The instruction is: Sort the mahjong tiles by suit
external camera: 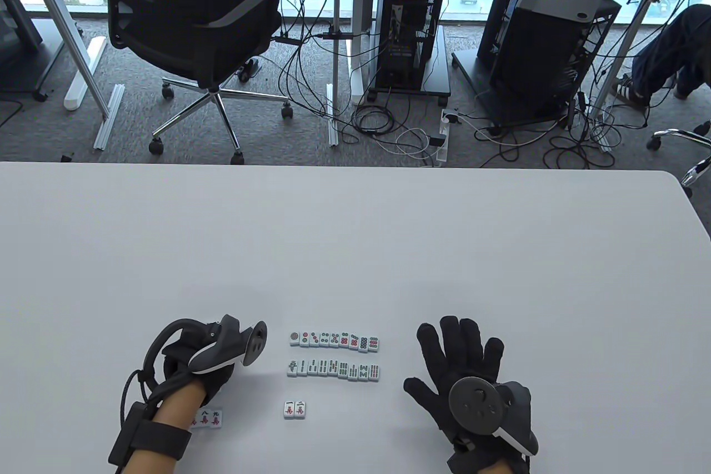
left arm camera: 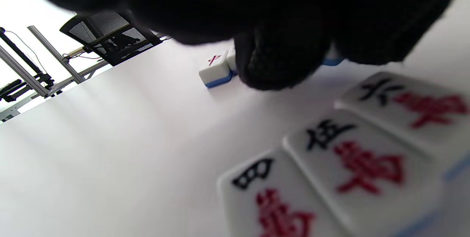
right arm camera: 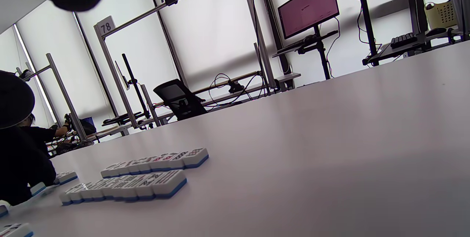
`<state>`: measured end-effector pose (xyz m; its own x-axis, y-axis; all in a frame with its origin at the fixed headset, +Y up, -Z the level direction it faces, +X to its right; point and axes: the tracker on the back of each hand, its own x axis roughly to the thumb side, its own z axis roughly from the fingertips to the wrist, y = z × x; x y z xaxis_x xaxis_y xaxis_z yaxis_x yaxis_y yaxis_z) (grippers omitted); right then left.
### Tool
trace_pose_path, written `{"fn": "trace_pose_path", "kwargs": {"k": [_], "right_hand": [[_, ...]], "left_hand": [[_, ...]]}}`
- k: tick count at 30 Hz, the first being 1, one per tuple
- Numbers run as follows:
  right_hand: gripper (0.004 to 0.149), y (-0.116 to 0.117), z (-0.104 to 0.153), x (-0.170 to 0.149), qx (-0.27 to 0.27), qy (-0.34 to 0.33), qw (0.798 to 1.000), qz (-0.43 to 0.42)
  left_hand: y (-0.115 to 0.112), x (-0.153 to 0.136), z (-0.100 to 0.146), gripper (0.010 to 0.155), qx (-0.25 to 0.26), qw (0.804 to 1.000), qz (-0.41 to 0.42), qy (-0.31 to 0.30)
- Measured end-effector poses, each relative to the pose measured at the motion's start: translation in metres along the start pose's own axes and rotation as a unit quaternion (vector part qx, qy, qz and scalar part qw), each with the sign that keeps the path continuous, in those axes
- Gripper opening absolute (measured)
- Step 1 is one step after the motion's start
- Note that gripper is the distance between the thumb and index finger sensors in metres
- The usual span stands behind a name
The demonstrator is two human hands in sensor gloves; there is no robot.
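While the two upper rows already lay finished on the table (external camera: 500, 252), the row of circle tiles (external camera: 335, 340) farthest from me and the row of bamboo tiles (external camera: 334, 369) just below it, the character suit was barely begun: only a pair of character tiles (external camera: 295, 409) sat side by side beneath the left end of the bamboo row. The remaining character tiles (external camera: 211, 418) lay well off to the left, under and beside my left hand (external camera: 191, 371); the left wrist view showed three of them face up close to the camera, four, five and six. That hand hovered over them with its fingers hidden from above and only a dark blur up close, so I could not tell whether it pinched anything. My right hand (external camera: 472, 385) rested flat with fingers spread, holding nothing, right of the rows. I judged roughly two suits done and most of the third left.
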<state>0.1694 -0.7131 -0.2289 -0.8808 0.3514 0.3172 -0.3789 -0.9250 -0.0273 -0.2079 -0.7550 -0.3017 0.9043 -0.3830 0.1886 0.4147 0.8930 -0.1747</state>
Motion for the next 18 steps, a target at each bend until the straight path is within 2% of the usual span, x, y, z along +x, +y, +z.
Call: {"fn": "trace_pose_path", "kwargs": {"k": [3,5,8,12,18], "right_hand": [[0.078,0.001,0.000,0.000,0.003,-0.002,1.000,-0.002],[0.079,0.002,0.000,0.000,0.005,-0.003,1.000,0.002],[0.078,0.001,0.000,0.000,0.002,-0.003,1.000,0.000],[0.078,0.001,0.001,0.000,0.000,-0.003,1.000,-0.002],[0.078,0.001,0.001,0.000,-0.002,-0.006,1.000,-0.008]], "left_hand": [[0.021,0.016,0.013,0.061,0.023,0.999,0.032,-0.033],[0.039,0.036,0.025,0.061,0.049,0.994,0.072,-0.066],[0.052,0.064,0.034,0.061,0.060,0.989,0.085,-0.108],[0.059,0.100,0.042,0.061,0.056,0.985,0.063,-0.149],[0.055,0.127,0.044,0.061,0.044,0.985,0.010,-0.169]]}}
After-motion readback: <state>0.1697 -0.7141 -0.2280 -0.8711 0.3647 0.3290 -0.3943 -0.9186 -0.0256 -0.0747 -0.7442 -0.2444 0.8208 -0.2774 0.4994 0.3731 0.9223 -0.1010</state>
